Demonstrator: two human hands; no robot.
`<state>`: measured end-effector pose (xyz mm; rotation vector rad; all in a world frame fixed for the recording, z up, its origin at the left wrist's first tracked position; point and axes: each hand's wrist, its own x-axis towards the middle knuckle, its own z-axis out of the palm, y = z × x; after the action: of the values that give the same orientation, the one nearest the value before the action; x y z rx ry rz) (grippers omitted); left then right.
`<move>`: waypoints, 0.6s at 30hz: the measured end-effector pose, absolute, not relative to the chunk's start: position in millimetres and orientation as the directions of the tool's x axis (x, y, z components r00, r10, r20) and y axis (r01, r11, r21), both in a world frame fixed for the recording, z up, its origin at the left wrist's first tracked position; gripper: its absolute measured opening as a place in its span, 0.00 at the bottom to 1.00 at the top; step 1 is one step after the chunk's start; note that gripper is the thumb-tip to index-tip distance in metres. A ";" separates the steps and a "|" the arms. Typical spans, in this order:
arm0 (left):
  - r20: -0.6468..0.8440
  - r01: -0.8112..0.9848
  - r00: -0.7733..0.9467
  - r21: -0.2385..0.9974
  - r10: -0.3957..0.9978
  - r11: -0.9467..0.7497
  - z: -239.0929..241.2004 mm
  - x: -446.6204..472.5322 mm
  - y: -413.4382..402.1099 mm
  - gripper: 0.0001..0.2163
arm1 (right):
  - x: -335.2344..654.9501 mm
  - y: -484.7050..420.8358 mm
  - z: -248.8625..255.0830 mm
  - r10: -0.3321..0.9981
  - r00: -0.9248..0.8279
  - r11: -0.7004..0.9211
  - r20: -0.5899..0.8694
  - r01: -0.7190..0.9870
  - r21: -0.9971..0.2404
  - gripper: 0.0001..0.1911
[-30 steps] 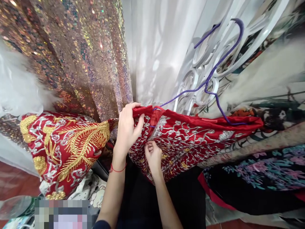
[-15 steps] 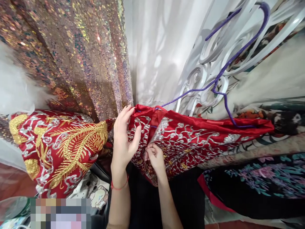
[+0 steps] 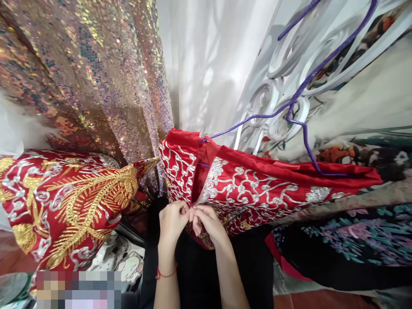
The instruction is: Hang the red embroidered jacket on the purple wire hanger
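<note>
Pinching with the left hand [image 3: 170, 221] and the right hand [image 3: 209, 221], both closed in the near middle, at the lower end of an open slit [image 3: 200, 172] in a red satin garment with silver vine-like embroidery [image 3: 254, 184]. Touching or nearly so at the fingertips, and gripping an edge there too small to make out. Wearing a thin red cord bracelet [image 3: 166, 276] on the left wrist. Can place the garment just beyond the hands, spread from the middle toward the right, and holding within its gaping top the lower part of a thin purple hanger [image 3: 291, 105], visible again through the slit. Hanging at far right, in front of glossy white scrollwork [image 3: 305, 105]. To the left, bunched up: red cloth with gold feather-shaped embroidery [image 3: 96, 201]. In the near left corner, possibly a clear greenish plastic container [image 3: 14, 285], cut off, with contents unreadable. At near right, black cloth with teal and pink flowers [image 3: 350, 234]. At far left, a pink-gold sequined curtain [image 3: 119, 64], beside a sheer white curtain [image 3: 212, 56].
</note>
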<state>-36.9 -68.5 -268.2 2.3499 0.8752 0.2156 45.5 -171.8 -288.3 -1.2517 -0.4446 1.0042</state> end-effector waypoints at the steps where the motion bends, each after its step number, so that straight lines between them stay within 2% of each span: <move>1: -0.033 0.535 0.761 0.597 0.648 -0.598 -270.5 -34.6 -69.3 0.10 | 43.4 -171.0 -287.2 0.827 0.511 -0.020 -0.233 -0.388 -0.921 0.19; 4: -0.017 0.492 0.786 0.624 0.619 -0.607 -278.4 -31.7 -68.8 0.10 | 37.1 -167.6 -283.7 0.835 0.502 0.003 -0.226 -0.415 -0.910 0.20; 10: -0.160 0.532 0.804 0.624 0.573 -0.572 -270.8 -31.7 -67.7 0.14 | 28.9 -158.7 -273.4 0.767 0.613 0.088 -0.189 -0.393 -0.915 0.16; 18: -0.267 0.560 0.827 0.475 0.495 -0.679 -254.2 -34.4 -81.5 0.16 | 18.9 -151.4 -216.8 0.634 0.772 0.333 -0.049 -0.330 -0.883 0.16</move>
<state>-34.4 -81.5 -254.2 2.4540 0.7742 -0.1561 18.9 -151.4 -216.8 -1.0572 -0.3305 0.6448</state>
